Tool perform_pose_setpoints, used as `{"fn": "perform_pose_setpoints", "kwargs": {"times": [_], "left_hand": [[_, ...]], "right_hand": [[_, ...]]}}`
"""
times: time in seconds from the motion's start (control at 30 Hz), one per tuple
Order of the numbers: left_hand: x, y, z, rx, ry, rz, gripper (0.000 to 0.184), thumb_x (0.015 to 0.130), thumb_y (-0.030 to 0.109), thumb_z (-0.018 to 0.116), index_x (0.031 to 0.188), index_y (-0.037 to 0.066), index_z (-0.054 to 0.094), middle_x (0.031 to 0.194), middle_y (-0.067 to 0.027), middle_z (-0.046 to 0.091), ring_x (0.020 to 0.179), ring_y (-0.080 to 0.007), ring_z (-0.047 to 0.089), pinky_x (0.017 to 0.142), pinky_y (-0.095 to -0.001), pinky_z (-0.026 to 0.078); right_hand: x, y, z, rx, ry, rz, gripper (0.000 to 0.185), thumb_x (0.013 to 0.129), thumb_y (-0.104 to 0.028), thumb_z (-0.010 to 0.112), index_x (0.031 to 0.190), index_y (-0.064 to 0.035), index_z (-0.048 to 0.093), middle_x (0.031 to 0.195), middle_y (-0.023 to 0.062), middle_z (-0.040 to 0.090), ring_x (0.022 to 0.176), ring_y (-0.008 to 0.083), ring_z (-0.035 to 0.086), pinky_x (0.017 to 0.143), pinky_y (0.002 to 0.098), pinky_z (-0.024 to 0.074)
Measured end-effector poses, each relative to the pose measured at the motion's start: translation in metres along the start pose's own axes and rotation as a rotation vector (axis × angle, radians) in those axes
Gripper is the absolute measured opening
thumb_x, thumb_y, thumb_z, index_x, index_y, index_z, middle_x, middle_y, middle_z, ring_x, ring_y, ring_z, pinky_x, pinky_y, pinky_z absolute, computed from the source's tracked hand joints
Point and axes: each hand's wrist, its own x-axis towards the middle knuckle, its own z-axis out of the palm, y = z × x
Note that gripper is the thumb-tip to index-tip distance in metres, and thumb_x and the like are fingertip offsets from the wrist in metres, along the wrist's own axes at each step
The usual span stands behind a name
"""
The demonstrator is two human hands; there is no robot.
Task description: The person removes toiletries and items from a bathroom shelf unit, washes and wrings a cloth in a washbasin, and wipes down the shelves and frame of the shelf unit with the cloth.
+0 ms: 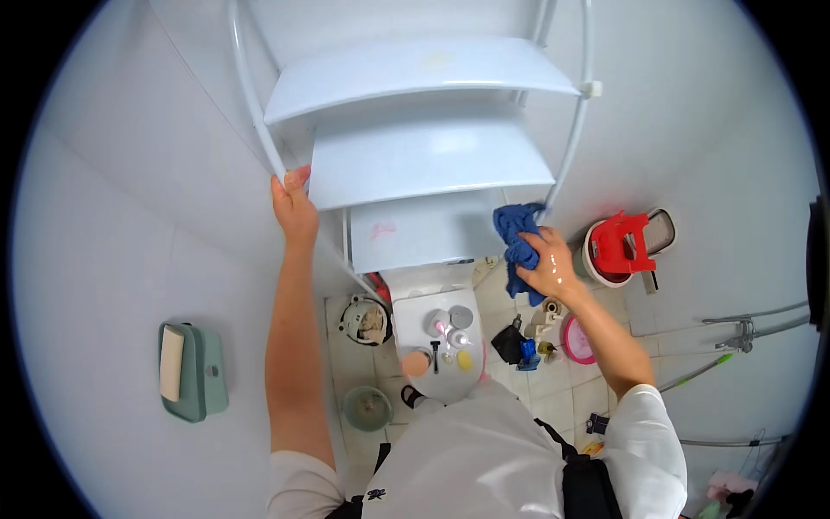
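A white shelf rack with several curved shelves stands in front of me against the wall. My left hand is closed around its left pole, beside the middle shelf. A crumpled blue cloth is bunched in my right hand, at the lower end of the right pole. The cloth's upper part touches or overlaps that pole; I cannot tell which. A pink smear marks the lowest shelf.
Below the rack is a closed toilet lid bearing jars, a razor and other small items. A green basin and a bin stand left; a red stool, pink basin and bottles lie right. A green box hangs on the left wall.
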Motion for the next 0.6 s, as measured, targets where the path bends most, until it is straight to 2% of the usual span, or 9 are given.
{"fn": "perform_pose_setpoints", "kwargs": {"times": [0.07, 0.13, 0.17, 0.23, 0.33, 0.37, 0.47, 0.53, 0.6], "left_hand": [[-0.013, -0.013, 0.0, 0.009, 0.025, 0.013, 0.032, 0.106, 0.026, 0.039, 0.116, -0.003, 0.049, 0.117, -0.0176, 0.061, 0.111, -0.0239, 0.058, 0.1, -0.0367, 0.044], [-0.032, -0.046, -0.004, 0.066, 0.062, 0.031, 0.032, 0.106, 0.028, 0.04, 0.117, -0.001, 0.049, 0.124, -0.0167, 0.057, 0.113, -0.022, 0.055, 0.099, -0.0356, 0.043], [-0.043, -0.057, -0.007, 0.033, 0.072, -0.036, 0.034, 0.106, 0.03, 0.038, 0.12, 0.001, 0.048, 0.121, -0.0123, 0.055, 0.109, -0.018, 0.051, 0.094, -0.0333, 0.041], [-0.065, -0.072, -0.011, 0.023, 0.113, -0.097, 0.035, 0.106, 0.036, 0.038, 0.109, 0.003, 0.049, 0.104, -0.0082, 0.056, 0.093, -0.0148, 0.052, 0.08, -0.0304, 0.042], [-0.091, -0.115, -0.026, -0.09, 0.052, -0.162, 0.044, 0.104, 0.048, 0.041, 0.089, 0.007, 0.044, 0.08, -0.0026, 0.047, 0.069, -0.0109, 0.044, 0.059, -0.0273, 0.036], [-0.1, -0.132, -0.032, -0.146, 0.006, -0.188, 0.049, 0.103, 0.052, 0.042, 0.081, 0.008, 0.042, 0.073, -0.0007, 0.042, 0.061, -0.0098, 0.04, 0.053, -0.0265, 0.032], [-0.096, -0.125, -0.021, 0.004, 0.07, -0.173, 0.065, 0.092, 0.073, 0.038, 0.074, 0.011, 0.03, 0.062, 0.0016, 0.028, 0.052, -0.0093, 0.026, 0.049, -0.027, 0.025], [-0.095, -0.126, -0.026, -0.021, 0.07, -0.19, 0.068, 0.09, 0.076, 0.038, 0.073, 0.011, 0.029, 0.061, 0.0019, 0.026, 0.052, -0.0095, 0.025, 0.048, -0.0274, 0.023], [-0.094, -0.125, -0.026, -0.029, 0.079, -0.193, 0.07, 0.088, 0.078, 0.037, 0.073, 0.01, 0.029, 0.06, 0.0021, 0.024, 0.052, -0.0096, 0.024, 0.048, -0.0277, 0.022]], "right_hand": [[0.002, 0.018, 0.055, 0.229, -0.029, 0.095, 0.055, 0.064, -0.022, 0.077, 0.116, -0.0064, 0.066, 0.112, 0.0236, 0.062, 0.113, 0.0425, 0.053, 0.099, 0.0468, 0.0439], [0.013, 0.038, 0.107, 0.321, 0.055, 0.194, 0.058, 0.066, -0.025, 0.078, 0.118, -0.006, 0.064, 0.116, 0.0253, 0.06, 0.113, 0.0443, 0.053, 0.099, 0.047, 0.0439], [0.021, 0.045, 0.127, 0.283, 0.14, 0.189, 0.06, 0.066, -0.026, 0.079, 0.12, -0.0061, 0.064, 0.12, 0.0258, 0.058, 0.113, 0.0451, 0.052, 0.099, 0.0473, 0.0438], [0.033, 0.059, 0.172, 0.21, 0.305, 0.187, 0.063, 0.068, -0.03, 0.079, 0.124, -0.0063, 0.062, 0.127, 0.0269, 0.053, 0.114, 0.0467, 0.051, 0.1, 0.048, 0.0434], [0.055, 0.088, 0.242, 0.036, 0.192, 0.197, 0.069, 0.072, -0.04, 0.076, 0.13, -0.0077, 0.059, 0.137, 0.0278, 0.045, 0.116, 0.0483, 0.049, 0.102, 0.0507, 0.041], [0.073, 0.069, 0.241, -0.192, 0.07, 0.288, 0.069, 0.075, -0.048, 0.072, 0.13, -0.0082, 0.06, 0.142, 0.026, 0.041, 0.118, 0.0483, 0.048, 0.103, 0.0522, 0.0402], [0.114, 0.053, 0.278, -0.173, -0.156, 0.262, 0.068, 0.076, -0.052, 0.069, 0.129, -0.011, 0.059, 0.132, 0.0213, 0.054, 0.117, 0.0444, 0.052, 0.096, 0.0521, 0.0442], [0.14, 0.012, 0.305, -0.06, -0.229, 0.219, 0.063, 0.078, -0.05, 0.066, 0.126, -0.0102, 0.06, 0.125, 0.0207, 0.059, 0.117, 0.0419, 0.053, 0.095, 0.0515, 0.0442], [0.149, -0.034, 0.354, -0.03, -0.052, 0.076, 0.052, 0.079, -0.046, 0.066, 0.117, -0.0105, 0.065, 0.119, 0.0204, 0.061, 0.108, 0.0413, 0.058, 0.091, 0.0507, 0.0458]]}}
